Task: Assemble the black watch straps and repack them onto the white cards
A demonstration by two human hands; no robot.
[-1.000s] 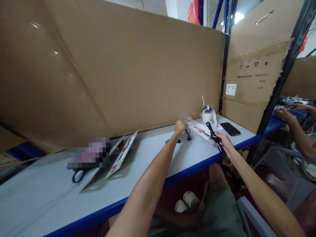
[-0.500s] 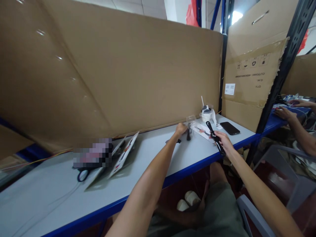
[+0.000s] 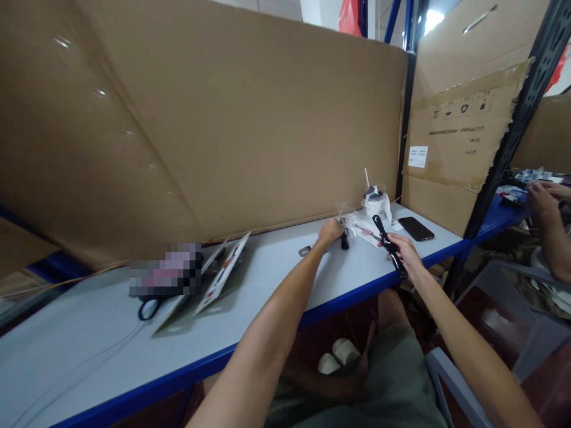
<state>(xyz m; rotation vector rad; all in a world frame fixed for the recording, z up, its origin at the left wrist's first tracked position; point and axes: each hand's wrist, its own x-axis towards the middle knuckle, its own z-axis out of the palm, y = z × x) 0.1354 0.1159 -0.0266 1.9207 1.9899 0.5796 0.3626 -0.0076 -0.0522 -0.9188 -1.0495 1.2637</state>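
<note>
My left hand point(image 3: 331, 230) reaches far out over the grey table point(image 3: 107, 345) and is closed on a small black tool with clear plastic wrap point(image 3: 344, 236). My right hand point(image 3: 405, 252) grips a long black handled tool point(image 3: 389, 252) near the table's blue front edge. A printed packaging card point(image 3: 362, 230) lies between the two hands. A small dark flat piece point(image 3: 305, 251) rests on the table just left of my left hand.
A tall cardboard sheet point(image 3: 223, 131) backs the table. A white drink cup with a straw point(image 3: 373, 202) and a black phone point(image 3: 416, 228) sit at the far right. Printed cards point(image 3: 220, 273) and blue-handled scissors point(image 3: 148, 308) lie at left. Another person's hand point(image 3: 542, 196) works at the right.
My left hand has lowered the wrapped black tool toward the table and shifted slightly right. My right hand keeps its grip. The other person's hands moved farther right.
</note>
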